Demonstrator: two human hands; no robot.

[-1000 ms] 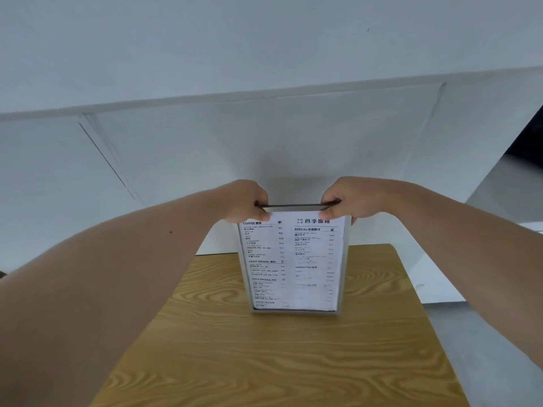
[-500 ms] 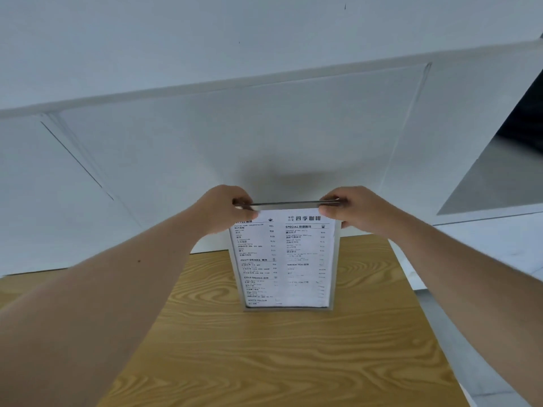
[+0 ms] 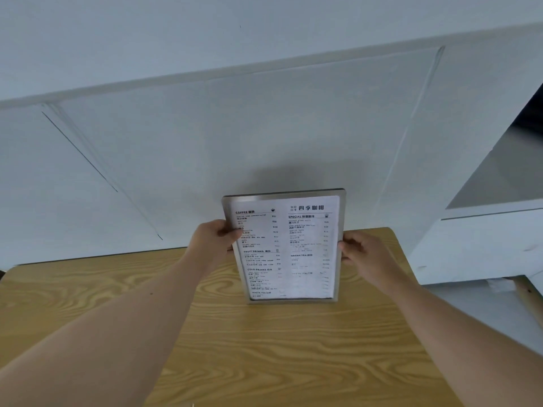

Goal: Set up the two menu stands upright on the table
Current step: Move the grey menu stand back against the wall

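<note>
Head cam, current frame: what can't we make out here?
- Second stand: none in the head view; whether it's out of frame or hidden behind the menu stand can't be told.
- Stand's base contact with the table: unclear.
- Small menu print: blurred.
- Left hand and right hand fingers behind the frame: hidden.

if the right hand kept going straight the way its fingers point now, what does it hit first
The right hand points inward toward the left, and its fingers already touch the right edge of the menu stand, so the stand comes first. Beyond it is the left hand gripping the opposite edge.
</note>
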